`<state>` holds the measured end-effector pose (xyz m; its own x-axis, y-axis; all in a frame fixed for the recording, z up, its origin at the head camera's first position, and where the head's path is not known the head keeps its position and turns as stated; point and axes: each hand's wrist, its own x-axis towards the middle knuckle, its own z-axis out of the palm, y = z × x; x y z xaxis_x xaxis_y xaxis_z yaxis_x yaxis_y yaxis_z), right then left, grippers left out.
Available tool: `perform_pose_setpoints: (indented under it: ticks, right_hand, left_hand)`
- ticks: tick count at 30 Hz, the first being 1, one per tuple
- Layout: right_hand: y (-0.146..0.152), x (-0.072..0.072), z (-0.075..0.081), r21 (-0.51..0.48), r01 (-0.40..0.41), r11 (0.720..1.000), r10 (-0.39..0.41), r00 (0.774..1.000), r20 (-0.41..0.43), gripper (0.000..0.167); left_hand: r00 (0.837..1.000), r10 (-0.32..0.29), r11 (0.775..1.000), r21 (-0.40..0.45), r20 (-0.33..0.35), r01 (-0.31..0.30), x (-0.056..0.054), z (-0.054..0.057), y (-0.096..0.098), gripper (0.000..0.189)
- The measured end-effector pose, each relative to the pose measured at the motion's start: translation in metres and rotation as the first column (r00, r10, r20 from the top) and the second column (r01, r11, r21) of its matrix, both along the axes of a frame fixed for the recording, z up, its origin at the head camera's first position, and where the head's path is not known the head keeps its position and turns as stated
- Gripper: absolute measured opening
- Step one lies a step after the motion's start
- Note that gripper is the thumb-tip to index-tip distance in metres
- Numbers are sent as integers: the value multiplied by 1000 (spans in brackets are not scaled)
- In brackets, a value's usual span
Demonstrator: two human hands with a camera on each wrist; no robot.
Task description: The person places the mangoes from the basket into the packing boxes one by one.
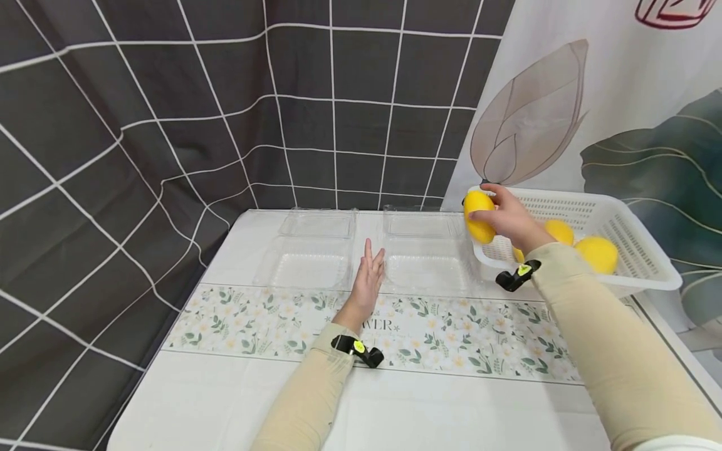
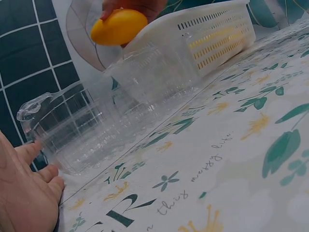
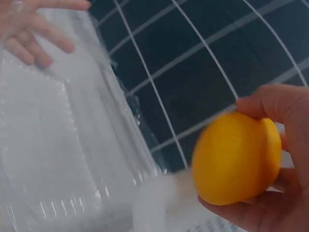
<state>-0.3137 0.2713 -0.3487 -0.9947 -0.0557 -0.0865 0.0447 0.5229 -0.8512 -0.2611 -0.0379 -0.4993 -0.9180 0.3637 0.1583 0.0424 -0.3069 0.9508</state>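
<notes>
My right hand (image 1: 512, 220) grips a yellow lemon (image 1: 478, 225) above the left end of a white plastic basket (image 1: 643, 241). In the right wrist view, thumb and fingers wrap the lemon (image 3: 236, 159) from one side. More lemons (image 1: 598, 254) lie inside the basket, partly hidden by the right arm. My left hand (image 1: 368, 285) has its fingers extended, between two open clear plastic clamshell boxes. It is closest to the near left edge of the right box (image 1: 427, 273); whether it touches the plastic I cannot tell. The left box (image 1: 309, 270) also stands with its lid folded back.
A white table (image 1: 451, 407) carries a floral printed strip (image 1: 254, 319) across its middle. Dark curtain with white grid lines (image 1: 361, 125) hangs behind and on the left. Behind the basket hangs a pale patterned curtain (image 1: 609, 81).
</notes>
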Motion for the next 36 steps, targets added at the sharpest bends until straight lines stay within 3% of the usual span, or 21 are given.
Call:
perform_pose_setpoints:
  ticks: [5, 14, 25, 29, 36]
  right_hand:
    - [-21, 5, 9, 60, -24, 998, 29, 996, -84, 86]
    - [-54, 6, 5, 132, -138, 982, 146, 988, -50, 88]
    - [-82, 6, -34, 180, -229, 957, 243, 968, -63, 76]
    - [-91, 10, -46, 237, -267, 934, 293, 953, -80, 76]
    - [-104, 17, -64, 278, -336, 900, 358, 933, -29, 74]
  left_hand:
    - [1000, 9, 1000, -13, 2, -9, 0, 0, 0, 57]
    - [1000, 5, 1000, -17, -1, -5, 0, 0, 0, 57]
    - [1000, 8, 999, -35, 21, -7, 1, 1, -2, 59]
    - [1000, 5, 999, -43, 19, -4, 1, 1, -2, 59]
    - [1000, 6, 999, -39, 25, -5, 1, 3, -1, 59]
